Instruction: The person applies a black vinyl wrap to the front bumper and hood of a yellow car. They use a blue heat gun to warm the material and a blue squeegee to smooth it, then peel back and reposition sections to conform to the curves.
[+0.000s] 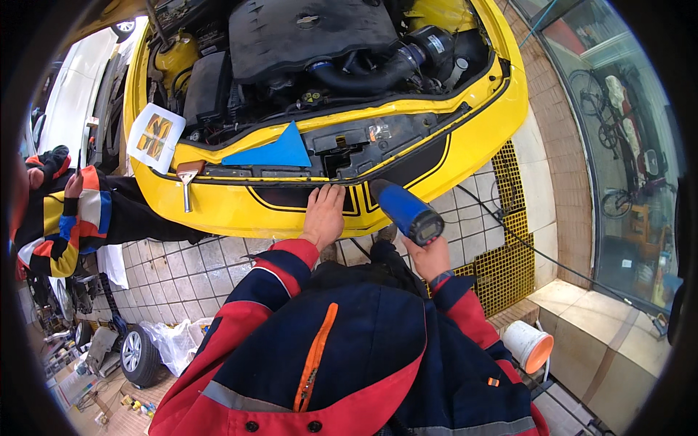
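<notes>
Centrally, the left hand (pixel 324 216) lies flat on the front of the yellow car (pixel 218 216), fingers extended and narrowly spaced, beside black striping (pixel 285 198). Right of centre, the right hand (pixel 429 256) grips a blue heat gun (pixel 407 211), its nozzle directed toward the upper left; those fingers are partly hidden. Left of upper centre, on the car, rest a blue triangular sheet (pixel 275 150), a brown-headed hand tool (pixel 190 171) and a white printed sheet (pixel 155 138). Another person (pixel 54 225) occupies the left edge.
</notes>
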`<state>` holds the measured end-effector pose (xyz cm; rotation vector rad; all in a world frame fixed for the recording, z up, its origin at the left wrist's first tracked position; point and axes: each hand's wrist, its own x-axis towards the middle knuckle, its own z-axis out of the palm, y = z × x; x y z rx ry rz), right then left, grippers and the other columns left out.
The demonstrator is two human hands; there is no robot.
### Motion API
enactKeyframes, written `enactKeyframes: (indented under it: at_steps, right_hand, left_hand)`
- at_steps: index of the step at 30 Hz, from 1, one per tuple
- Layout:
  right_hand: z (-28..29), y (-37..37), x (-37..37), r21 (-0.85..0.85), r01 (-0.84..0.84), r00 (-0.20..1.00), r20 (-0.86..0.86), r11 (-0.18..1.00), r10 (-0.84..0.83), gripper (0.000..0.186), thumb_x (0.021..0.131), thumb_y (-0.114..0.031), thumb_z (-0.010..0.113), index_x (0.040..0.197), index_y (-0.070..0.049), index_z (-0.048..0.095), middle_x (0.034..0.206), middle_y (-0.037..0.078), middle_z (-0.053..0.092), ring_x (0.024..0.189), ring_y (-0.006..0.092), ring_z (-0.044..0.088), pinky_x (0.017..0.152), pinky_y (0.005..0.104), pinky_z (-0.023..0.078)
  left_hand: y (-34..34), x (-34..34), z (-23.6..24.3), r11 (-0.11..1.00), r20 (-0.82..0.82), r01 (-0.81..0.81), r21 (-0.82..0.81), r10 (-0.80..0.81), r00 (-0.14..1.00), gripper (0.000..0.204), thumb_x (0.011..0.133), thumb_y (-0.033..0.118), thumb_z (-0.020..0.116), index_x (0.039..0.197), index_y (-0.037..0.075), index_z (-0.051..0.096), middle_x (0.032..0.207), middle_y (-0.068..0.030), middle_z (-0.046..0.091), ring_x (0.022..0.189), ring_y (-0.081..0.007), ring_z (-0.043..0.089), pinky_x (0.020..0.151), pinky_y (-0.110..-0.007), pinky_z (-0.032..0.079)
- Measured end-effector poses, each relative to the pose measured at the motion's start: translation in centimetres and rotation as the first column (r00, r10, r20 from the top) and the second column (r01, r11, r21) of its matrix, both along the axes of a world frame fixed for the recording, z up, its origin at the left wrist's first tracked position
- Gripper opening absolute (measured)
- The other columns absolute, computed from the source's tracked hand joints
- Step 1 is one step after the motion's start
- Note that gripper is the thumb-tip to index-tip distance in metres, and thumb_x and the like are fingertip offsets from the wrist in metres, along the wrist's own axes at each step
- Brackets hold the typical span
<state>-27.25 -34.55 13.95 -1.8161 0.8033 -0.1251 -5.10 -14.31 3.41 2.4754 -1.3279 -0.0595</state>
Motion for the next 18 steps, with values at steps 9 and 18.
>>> enactKeyframes:
  at_steps: [9, 18]
  right_hand:
    - [-2.5, -2.9, -11.9, 0.018, 0.305, 0.952, -0.038, 0.952, -0.304, 0.031, 0.097, -0.018, 0.086, 0.117, 0.005, 0.078, 0.108, 0.01, 0.082, 0.099, 0.0175, 0.075, 0.091, 0.0365, 0.058]
    - [-5.6, -3.3, -18.5, 0.007, 0.503, 0.839, -0.242, 0.864, -0.487, 0.028, 0.097, -0.013, 0.084, 0.12, 0.0, 0.075, 0.101, 0.005, 0.078, 0.087, 0.0167, 0.069, 0.081, 0.0365, 0.057]
  left_hand:
    - [-2.5, 2.0, -1.1, 0.999, 0.004, 0.037, 0.035, -0.037, 0.999, 0.037, 0.095, 0.009, 0.06, 0.128, -0.002, 0.072, 0.12, -0.0139, 0.066, 0.122, -0.0329, 0.061, 0.105, -0.043, 0.048]
    - [-2.2, 3.9, -0.8, 0.998, -0.169, 0.066, 0.01, -0.064, 0.984, 0.049, 0.09, 0.003, 0.065, 0.139, -0.004, 0.069, 0.115, -0.0174, 0.066, 0.116, -0.0361, 0.065, 0.103, -0.047, 0.052]
